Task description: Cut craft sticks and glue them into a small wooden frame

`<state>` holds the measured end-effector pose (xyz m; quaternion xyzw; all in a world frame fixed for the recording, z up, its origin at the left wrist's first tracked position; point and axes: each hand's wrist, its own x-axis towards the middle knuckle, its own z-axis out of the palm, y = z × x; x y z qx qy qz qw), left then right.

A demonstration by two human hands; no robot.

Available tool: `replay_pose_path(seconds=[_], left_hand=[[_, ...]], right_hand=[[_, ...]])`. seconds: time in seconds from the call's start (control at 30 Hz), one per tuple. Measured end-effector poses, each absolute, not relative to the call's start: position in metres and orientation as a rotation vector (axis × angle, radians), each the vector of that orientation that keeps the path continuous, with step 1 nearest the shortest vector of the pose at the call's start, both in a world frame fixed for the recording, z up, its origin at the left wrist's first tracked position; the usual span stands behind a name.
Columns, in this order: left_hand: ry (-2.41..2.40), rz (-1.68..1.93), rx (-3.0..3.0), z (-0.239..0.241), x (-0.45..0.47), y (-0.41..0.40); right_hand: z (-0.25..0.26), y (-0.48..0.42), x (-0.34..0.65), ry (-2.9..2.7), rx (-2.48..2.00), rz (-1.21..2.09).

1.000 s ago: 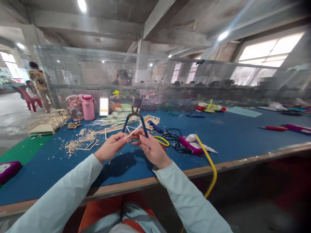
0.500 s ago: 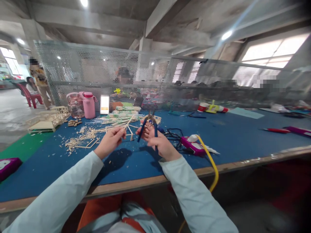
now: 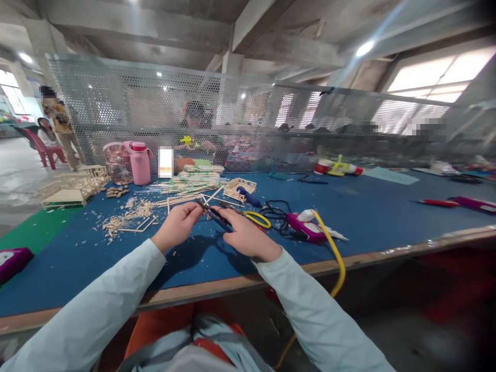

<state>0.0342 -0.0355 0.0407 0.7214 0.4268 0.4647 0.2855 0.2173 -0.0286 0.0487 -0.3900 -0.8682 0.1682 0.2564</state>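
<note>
My left hand [image 3: 177, 225] pinches a thin wooden stick [image 3: 214, 195] that slants up and to the right over the blue table [image 3: 360, 206]. My right hand [image 3: 242, 236] is closed round the blue handles of a pair of cutting pliers [image 3: 215, 215], which point left toward the left fingertips. The plier jaws sit at the stick near my left fingers. Both hands hover just above the table, close together.
Wood scraps and stick frames [image 3: 129, 219] lie to the left. A stick model [image 3: 72, 188], a pink bottle [image 3: 140, 163] and a stick bundle [image 3: 194, 182] stand further back. A yellow hose [image 3: 333, 248], a purple glue gun [image 3: 306, 228] and black cables [image 3: 275, 212] lie right. Another person sits behind the mesh screen [image 3: 248, 124].
The pliers went from standing upright to lying nearly level, pointing left at the stick. Both hands dropped lower toward the table and came together again.
</note>
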Motion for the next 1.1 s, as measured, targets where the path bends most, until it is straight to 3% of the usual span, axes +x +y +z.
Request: replay_pose_path(seconds=[0.37, 0.6, 0.83, 0.97, 1.1], left_hand=[[1.161, 1.202, 1.95, 0.035, 0.037, -0.036], [1.455, 1.155, 1.734, 0.026, 0.049, -0.037], [1.371, 1.308, 1.829, 0.032, 0.037, -0.032], [1.383, 1.377, 1.821, 0.031, 0.024, -0.019], [1.47, 1.324, 1.99, 0.031, 0.016, -0.014]], right_hand=[[0.026, -0.021, 0.213, -2.247, -1.106, 0.267], [0.013, -0.021, 0.207, -2.171, -1.249, -0.16], [0.047, -0.014, 0.251, -2.106, -1.614, 0.185], [0.038, -0.032, 0.263, -2.364, -1.77, 0.064], [0.014, -0.031, 0.253, -2.229, -1.834, -0.164]])
